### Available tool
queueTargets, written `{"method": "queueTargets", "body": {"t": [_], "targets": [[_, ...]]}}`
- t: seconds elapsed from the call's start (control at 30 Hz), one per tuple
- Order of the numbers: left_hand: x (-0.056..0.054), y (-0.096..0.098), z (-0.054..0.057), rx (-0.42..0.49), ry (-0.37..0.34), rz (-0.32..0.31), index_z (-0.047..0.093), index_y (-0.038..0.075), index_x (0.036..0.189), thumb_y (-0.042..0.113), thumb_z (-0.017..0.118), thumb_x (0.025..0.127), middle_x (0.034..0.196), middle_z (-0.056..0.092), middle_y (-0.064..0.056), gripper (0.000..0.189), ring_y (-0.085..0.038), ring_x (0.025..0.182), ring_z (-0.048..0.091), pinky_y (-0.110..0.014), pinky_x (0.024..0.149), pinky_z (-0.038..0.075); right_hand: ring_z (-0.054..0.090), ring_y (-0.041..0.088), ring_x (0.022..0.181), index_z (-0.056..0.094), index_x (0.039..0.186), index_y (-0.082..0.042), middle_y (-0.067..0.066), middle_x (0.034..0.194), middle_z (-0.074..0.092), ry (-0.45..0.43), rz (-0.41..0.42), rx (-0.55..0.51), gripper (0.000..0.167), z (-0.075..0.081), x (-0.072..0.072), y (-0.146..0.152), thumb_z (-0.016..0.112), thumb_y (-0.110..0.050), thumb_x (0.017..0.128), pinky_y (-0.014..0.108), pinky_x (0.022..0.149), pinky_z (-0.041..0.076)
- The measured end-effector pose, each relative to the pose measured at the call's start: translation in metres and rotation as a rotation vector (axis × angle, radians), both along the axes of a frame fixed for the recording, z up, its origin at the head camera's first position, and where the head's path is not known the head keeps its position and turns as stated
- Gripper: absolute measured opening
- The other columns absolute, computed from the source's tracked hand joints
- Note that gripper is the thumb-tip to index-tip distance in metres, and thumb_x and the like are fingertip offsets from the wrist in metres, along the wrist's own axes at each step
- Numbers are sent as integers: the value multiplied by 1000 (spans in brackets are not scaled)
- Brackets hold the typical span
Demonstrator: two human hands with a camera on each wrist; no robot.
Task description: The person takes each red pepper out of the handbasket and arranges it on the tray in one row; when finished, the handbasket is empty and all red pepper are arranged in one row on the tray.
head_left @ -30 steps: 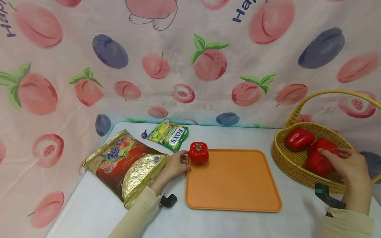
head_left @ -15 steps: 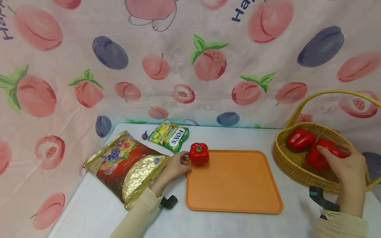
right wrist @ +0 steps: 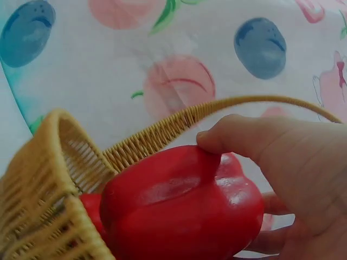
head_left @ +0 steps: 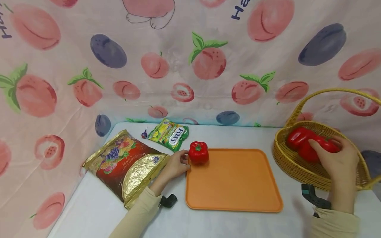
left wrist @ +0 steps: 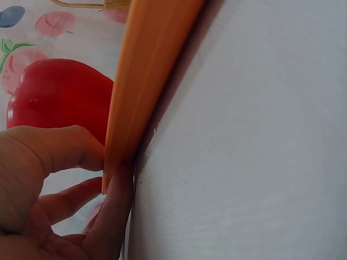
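Observation:
My right hand point(head_left: 342, 162) grips a red bell pepper point(head_left: 311, 152) over the wicker basket point(head_left: 293, 170), thumb on the near side and the other fingers behind it. In the right wrist view this bell pepper point(right wrist: 179, 206) is above the basket's rim and partly covers a second red pepper. That second bell pepper point(head_left: 297, 136) lies inside, at the basket's left. My left hand point(head_left: 177, 164) pinches the left edge of an orange tray point(head_left: 235, 185), thumb above and a finger below in the left wrist view. Another red bell pepper point(head_left: 198, 152) stands in the tray's back left corner.
Left of the tray lies a large red and gold candy bag point(head_left: 125, 165). Behind it are a small green candy packet point(head_left: 168, 134) and a lollipop point(head_left: 144, 134). The basket's tall handle point(head_left: 300, 104) arches over it. A fruit-patterned cloth point(head_left: 184, 66) hangs behind the table.
My right hand has moved left and slightly up with the bell pepper, which now overlaps the other one in the basket. The left hand stays on the tray's edge.

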State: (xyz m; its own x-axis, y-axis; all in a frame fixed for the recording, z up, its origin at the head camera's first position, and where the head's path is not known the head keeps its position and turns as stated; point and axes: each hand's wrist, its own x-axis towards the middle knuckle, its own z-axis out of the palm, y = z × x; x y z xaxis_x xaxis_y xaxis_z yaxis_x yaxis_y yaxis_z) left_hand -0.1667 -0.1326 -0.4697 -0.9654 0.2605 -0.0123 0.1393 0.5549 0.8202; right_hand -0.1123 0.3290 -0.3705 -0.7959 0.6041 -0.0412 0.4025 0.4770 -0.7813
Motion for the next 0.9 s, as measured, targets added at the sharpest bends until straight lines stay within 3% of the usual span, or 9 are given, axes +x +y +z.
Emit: {"method": "queueTargets", "body": {"t": [0.3,0.6,0.9], "targets": [[-4,-4,3,2,-4,10,58,-1,129,0,72,74,102,64,-13,57,-22,88,65,-34,76,56,25,41,141,33,153,-11,19,155,35,80,62,31,82,6,-10,-20,64,-49,88,61,106,34],[0,-1,1,-19,-20,34,60,1,128,1,73,75,101,64,-11,54,-20,87,63,-34,76,55,36,44,132,38,149,-9,21,148,42,149,142,90,79,9,-12,-44,66,-48,87,65,99,39],[2,3,3,-20,-9,15,60,0,127,0,71,75,100,64,-12,54,-20,86,63,-33,74,55,38,47,127,40,149,-9,25,144,44,210,246,162,78,16,-10,-67,69,-45,87,72,94,37]]}}
